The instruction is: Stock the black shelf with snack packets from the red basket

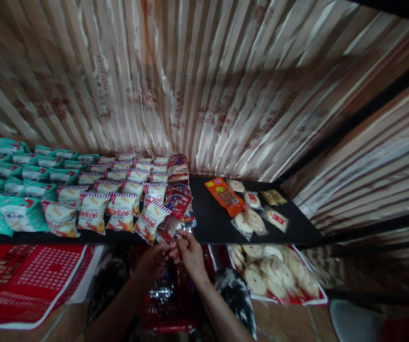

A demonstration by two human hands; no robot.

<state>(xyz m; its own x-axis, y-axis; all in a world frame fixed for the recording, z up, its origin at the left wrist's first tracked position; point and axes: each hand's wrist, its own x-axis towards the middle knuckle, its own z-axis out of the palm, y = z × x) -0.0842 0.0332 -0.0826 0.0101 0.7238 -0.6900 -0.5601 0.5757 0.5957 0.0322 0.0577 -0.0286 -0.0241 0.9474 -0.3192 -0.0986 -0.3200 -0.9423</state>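
Observation:
At the front edge of the black shelf (207,230), my two hands are close together. A red snack packet (179,205) with a clear lower part slants up from them over the row of similar red packets (178,167). My left hand (157,256) is closed with its fingertips at the packet's lower end. My right hand (189,251) pinches the same end from the other side. Just left of them leans a white chip bag (151,219) with a striped top, the nearest of several such bags.
Teal snack bags (22,213) fill the shelf's left end. Toward the right lie an orange packet (224,195) and wrapped round white pieces (242,223). Below are a red basket (36,275) at left, a red basket (166,327) of shiny packets between my knees, and a container of round pieces (271,273).

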